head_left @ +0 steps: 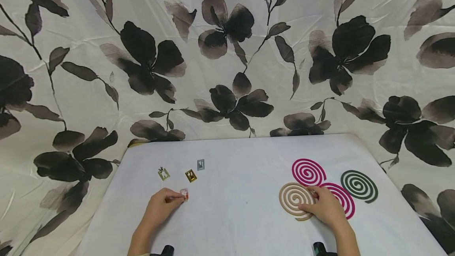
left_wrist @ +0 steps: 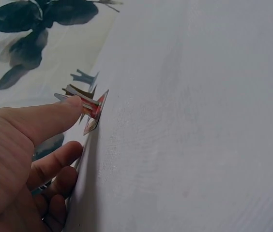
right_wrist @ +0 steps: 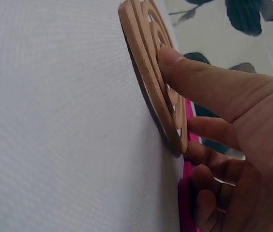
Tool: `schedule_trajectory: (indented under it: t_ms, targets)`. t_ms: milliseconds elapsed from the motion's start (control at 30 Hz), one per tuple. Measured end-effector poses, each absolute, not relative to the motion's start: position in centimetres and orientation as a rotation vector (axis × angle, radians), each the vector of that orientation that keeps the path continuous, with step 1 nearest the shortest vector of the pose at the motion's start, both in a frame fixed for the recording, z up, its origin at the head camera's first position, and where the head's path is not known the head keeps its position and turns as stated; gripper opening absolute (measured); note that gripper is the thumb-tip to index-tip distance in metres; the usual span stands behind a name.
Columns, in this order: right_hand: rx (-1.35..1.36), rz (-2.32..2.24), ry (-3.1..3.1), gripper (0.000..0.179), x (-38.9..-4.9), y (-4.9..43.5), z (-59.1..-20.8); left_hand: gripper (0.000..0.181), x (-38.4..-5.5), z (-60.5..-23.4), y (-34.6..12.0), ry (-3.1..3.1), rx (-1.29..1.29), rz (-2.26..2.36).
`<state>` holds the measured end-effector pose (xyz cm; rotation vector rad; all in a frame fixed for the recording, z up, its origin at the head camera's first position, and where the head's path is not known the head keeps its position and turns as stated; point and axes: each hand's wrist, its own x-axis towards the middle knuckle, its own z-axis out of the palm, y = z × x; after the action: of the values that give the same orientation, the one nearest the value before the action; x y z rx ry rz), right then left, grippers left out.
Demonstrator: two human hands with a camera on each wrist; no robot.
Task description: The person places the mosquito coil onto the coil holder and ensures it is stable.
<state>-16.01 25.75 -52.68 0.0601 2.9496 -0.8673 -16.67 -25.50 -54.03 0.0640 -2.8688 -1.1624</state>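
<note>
My left hand (head_left: 159, 207) pinches a small red-and-white tin mosquito-coil stand (head_left: 184, 194) between thumb and fingers, low over the white table. In the left wrist view, thin prongs rise from the stand's flat plate (left_wrist: 92, 126) beside the thumb tip. On the right, my right hand (head_left: 328, 208) grips the edge of a tan mosquito coil (head_left: 291, 198), thumb on its upper face and fingertips along its rim. A magenta coil (head_left: 341, 198) lies partly under that hand. Another magenta coil (head_left: 308, 172) is just behind the tan one.
Further right is a dark green coil (head_left: 359, 185). Beyond my left hand lie a pale green stand (head_left: 164, 174), a gold stand (head_left: 190, 175) and a silver stand (head_left: 200, 164). Flower-printed cloth (head_left: 227, 102) rises behind the white table (head_left: 245, 169).
</note>
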Motion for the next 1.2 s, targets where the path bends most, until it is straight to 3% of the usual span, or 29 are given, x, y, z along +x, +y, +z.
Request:
schedule_trajectory:
  t_ms: [1200]
  targets:
    - [0.055,-0.879,2.949,0.083,-16.1,25.4,-52.6,0.008,-16.0,-54.6,-23.3,-2.814,-0.046,-1.139]
